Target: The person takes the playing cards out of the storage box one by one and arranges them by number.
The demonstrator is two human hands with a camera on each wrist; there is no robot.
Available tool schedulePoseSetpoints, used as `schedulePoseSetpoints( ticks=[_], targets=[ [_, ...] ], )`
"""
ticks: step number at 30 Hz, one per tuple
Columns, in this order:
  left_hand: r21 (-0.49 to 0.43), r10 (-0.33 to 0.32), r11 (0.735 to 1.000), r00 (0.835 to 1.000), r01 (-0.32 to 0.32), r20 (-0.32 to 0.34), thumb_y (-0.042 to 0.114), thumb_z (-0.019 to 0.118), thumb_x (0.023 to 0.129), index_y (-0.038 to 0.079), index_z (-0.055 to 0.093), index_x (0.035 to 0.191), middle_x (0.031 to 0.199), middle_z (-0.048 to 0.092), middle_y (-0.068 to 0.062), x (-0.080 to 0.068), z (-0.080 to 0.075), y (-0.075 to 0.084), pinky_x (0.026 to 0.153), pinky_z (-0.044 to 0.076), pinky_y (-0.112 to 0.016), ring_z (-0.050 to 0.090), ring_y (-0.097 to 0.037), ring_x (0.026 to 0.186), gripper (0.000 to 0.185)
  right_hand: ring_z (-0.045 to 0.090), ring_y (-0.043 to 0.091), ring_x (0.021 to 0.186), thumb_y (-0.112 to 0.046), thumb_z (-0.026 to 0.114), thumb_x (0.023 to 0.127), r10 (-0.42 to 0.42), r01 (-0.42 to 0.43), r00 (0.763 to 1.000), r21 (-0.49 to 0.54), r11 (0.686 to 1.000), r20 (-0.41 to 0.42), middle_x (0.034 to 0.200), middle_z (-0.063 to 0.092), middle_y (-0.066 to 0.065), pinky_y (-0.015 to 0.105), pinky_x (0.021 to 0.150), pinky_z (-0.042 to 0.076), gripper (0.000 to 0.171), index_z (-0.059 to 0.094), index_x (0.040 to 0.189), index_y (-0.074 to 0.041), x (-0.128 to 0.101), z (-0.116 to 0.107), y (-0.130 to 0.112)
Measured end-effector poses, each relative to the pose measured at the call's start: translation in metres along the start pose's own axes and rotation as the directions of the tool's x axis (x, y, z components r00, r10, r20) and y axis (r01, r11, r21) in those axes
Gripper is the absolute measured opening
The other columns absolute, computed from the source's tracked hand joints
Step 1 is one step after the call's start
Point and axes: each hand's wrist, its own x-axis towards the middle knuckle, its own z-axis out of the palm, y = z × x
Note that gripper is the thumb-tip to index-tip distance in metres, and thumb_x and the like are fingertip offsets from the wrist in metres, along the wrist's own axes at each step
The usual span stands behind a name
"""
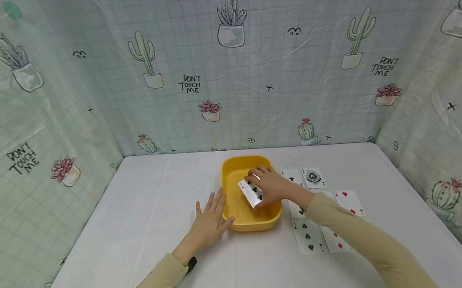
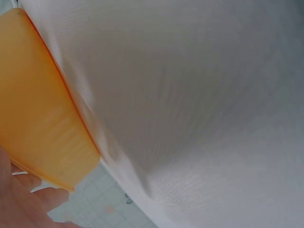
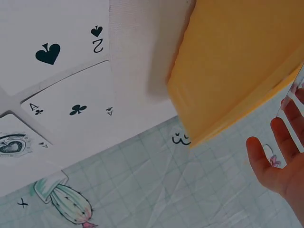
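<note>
A yellow bowl (image 1: 264, 219) sits mid-table, also seen in the left wrist view (image 2: 38, 123) and the right wrist view (image 3: 237, 61). My right hand (image 1: 267, 185) is over the bowl and pinches a clubs playing card (image 1: 251, 192), face up and tilted. Its fingers (image 3: 278, 161) show at the right edge of the right wrist view. My left hand (image 1: 209, 219) lies flat on the table with straight fingers, its fingertips against the bowl's left wall. Part of that hand (image 2: 21, 204) shows under the bowl's corner.
Several cards lie face up right of the bowl: an ace of clubs (image 1: 291, 176), an ace of spades (image 1: 313, 177), a hearts card (image 1: 349, 203), a spades card (image 1: 308, 236) and a diamonds card (image 1: 336, 242). A cactus-print cloth backdrop (image 1: 223, 69) walls three sides.
</note>
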Motion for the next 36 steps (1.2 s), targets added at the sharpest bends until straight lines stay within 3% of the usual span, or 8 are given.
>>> schedulePoseSetpoints(
  ticks=[6,17,31,36],
  targets=[
    [0.006,0.009,1.0,1.0,-0.009,-0.006,0.056,0.03,0.09,0.008,0.012,0.144,0.152,0.0,-0.002,-0.001,0.0,-0.001,0.098,0.013,-0.068,0.013,-0.031,0.138,0.075,0.034,0.028,0.118,-0.054,0.073,0.062,-0.015,0.018,0.997,0.034,0.999,-0.074,0.129,0.041,0.008,0.051,0.092,0.033,0.087,0.042,0.132,-0.011,-0.018,-0.01,0.002],
    [-0.013,0.003,1.0,1.0,-0.003,0.016,0.057,0.027,0.09,0.009,0.008,0.144,0.152,-0.002,-0.003,0.0,0.001,-0.001,0.099,0.011,-0.067,0.011,-0.03,0.139,0.075,0.029,0.028,0.122,-0.054,0.072,0.063,0.045,-0.041,0.996,0.054,0.998,-0.071,0.134,0.036,0.007,0.053,0.093,0.031,0.091,0.036,0.136,-0.012,-0.057,-0.015,0.022],
    [-0.01,0.01,1.0,1.0,-0.01,0.011,0.058,0.028,0.09,0.008,0.01,0.144,0.152,-0.001,-0.003,0.001,0.001,-0.002,0.099,0.012,-0.067,0.011,-0.03,0.139,0.076,0.037,0.03,0.113,-0.055,0.074,0.059,0.062,-0.067,0.983,-0.021,0.998,-0.172,0.126,0.042,0.011,0.052,0.083,0.038,0.091,0.042,0.131,-0.008,-0.125,-0.003,0.048],
    [-0.007,0.012,1.0,1.0,-0.012,0.011,0.058,0.028,0.09,0.008,0.01,0.144,0.152,-0.001,-0.003,0.001,0.002,-0.002,0.099,0.012,-0.067,0.011,-0.031,0.139,0.075,0.037,0.031,0.113,-0.054,0.074,0.059,0.109,-0.121,0.979,-0.06,0.991,-0.172,0.127,0.042,0.013,0.053,0.082,0.038,0.092,0.041,0.132,-0.009,-0.146,0.001,0.055]
  ],
)
